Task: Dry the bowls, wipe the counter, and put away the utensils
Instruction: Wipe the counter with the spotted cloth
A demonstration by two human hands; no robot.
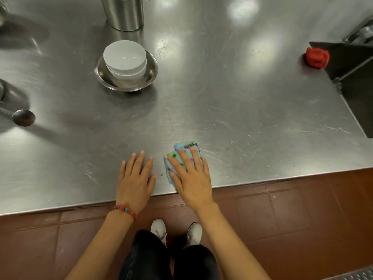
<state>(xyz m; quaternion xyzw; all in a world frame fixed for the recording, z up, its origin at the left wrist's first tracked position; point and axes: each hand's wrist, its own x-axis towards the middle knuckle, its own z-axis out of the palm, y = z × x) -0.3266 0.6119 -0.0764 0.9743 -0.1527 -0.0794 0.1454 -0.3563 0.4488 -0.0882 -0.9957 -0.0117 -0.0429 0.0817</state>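
At the far left edge of your steel counter (222,93) a spoon (23,117) lies with its round bowl toward the middle and its handle running out of view. Next, farther back, two white bowls (125,59) sit nested one inside the other within a shallow metal bowl (150,74), and behind them, at the top edge, stands a metal utensil canister (123,13), cut off so you cannot see what it holds. Close to the front edge, your left hand (135,178) lies flat on the bare steel, fingers spread and straight, holding nothing; a red beaded bracelet (125,210) circles that wrist. Just beside it, a small gap apart, your right hand (190,178) presses palm-down on a folded light-blue cloth (186,147) printed with coloured dots, fingers extended over the fabric rather than curled around it, the cloth's far corner poking out past your fingertips. The cloth rests near the counter's front edge, well apart from the bowls. Fine scratches and small droplets mark the steel to the right of it. Farther right and back, a red scrubber (316,57) sits at the corner of a sunken sink (359,93). Below the counter edge you see brown floor tiles (282,215), dark trousers and two white shoes (159,229).
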